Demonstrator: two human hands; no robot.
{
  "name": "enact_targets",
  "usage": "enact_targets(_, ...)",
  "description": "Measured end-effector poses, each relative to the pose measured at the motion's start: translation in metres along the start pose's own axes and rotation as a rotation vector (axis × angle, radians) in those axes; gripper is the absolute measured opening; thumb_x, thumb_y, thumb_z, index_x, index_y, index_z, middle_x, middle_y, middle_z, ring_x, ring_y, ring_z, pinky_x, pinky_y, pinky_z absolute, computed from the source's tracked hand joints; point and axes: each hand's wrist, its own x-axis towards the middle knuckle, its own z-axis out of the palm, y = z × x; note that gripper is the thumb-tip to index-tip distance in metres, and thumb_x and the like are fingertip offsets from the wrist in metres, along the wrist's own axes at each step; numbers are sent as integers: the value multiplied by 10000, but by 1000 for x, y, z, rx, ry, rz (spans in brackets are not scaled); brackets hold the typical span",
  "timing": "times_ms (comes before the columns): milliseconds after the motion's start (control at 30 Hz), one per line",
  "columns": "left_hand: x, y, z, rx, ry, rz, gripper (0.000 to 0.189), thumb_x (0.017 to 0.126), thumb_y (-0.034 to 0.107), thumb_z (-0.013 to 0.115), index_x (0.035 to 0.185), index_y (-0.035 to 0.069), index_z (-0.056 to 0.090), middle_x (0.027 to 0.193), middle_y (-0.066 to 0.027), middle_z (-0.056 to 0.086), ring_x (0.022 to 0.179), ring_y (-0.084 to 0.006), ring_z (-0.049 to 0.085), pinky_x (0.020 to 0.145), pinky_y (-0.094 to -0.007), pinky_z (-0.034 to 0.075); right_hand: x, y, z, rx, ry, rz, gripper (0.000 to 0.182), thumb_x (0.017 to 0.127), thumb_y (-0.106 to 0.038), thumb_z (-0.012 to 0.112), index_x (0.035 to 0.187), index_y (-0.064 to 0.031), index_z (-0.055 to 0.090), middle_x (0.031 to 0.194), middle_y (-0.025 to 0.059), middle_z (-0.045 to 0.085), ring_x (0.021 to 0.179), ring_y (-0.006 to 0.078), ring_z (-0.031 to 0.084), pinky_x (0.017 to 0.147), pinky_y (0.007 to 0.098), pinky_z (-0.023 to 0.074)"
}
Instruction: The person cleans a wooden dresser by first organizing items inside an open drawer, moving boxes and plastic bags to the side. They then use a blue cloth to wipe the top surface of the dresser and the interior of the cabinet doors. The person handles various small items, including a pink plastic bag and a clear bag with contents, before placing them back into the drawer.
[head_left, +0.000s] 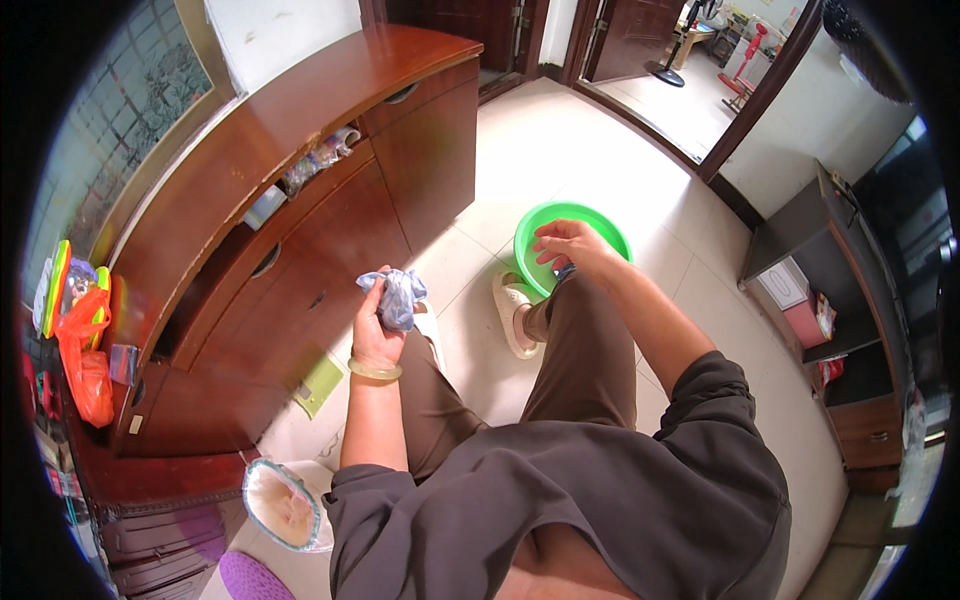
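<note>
My left hand (375, 322) grips a bunched, damp-looking blue-grey cloth (401, 300) in front of the wooden cabinet. A pale green bangle (375, 370) circles that wrist. Over a bright green plastic basin (523, 232) on the floor, my right hand (574, 244) hangs with its fingers loosely bent and apart, nothing visible in them. A small dark blue patch (568, 270) shows just below this hand; what it is cannot be told. My right knee and hand hide part of the basin. Beside the basin's near edge is a cream slipper (514, 337) on my foot.
A reddish-brown wooden cabinet (300, 300) runs along the left. A lined waste bin (281, 506) stands near my left elbow, with a purple slipper (251, 577) beside it. A green flat object (319, 384) lies by the cabinet. Dark shelving (795, 247) lines the right side.
</note>
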Motion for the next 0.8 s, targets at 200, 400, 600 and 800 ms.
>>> enact_targets(200, 5, -4, 6, 26, -1, -20, 241, 922, 233, 523, 1122, 104, 562, 988, -41, 624, 854, -188, 609, 651, -362, 501, -3, 3, 1, 11, 10, -6, 335, 868, -168, 583, 1130, 38, 552, 996, 99, 630, 848, 159, 624, 687, 281, 496)
enact_targets(400, 17, -15, 9, 47, -27, -20, 265, 905, 216, 556, 1132, 80, 548, 982, -47, 619, 852, -189, 608, 649, -365, 506, -7, 8, -14, 8, 21, 12, 332, 893, -182, 566, 1151, 25, 538, 1013, 106, 632, 869, 173, 632, 710, 289, 499)
enact_targets(600, 31, -23, 12, 81, -13, -21, 266, 900, 205, 563, 1129, 71, 546, 969, -63, 623, 826, -200, 617, 637, -361, 514, -10, 10, -19, 34, 37, 22, 313, 900, -172, 559, 1147, 21, 537, 1013, 110, 632, 854, 171, 637, 699, 278, 501)
enact_targets(800, 47, -27, 15, 117, 29, -10, 270, 879, 198, 593, 1107, 60, 552, 944, -49, 622, 819, -183, 614, 666, -340, 515, -1, 14, -26, 38, 31, 1, 327, 890, -188, 568, 1137, 25, 546, 998, 94, 631, 865, 168, 633, 691, 287, 500)
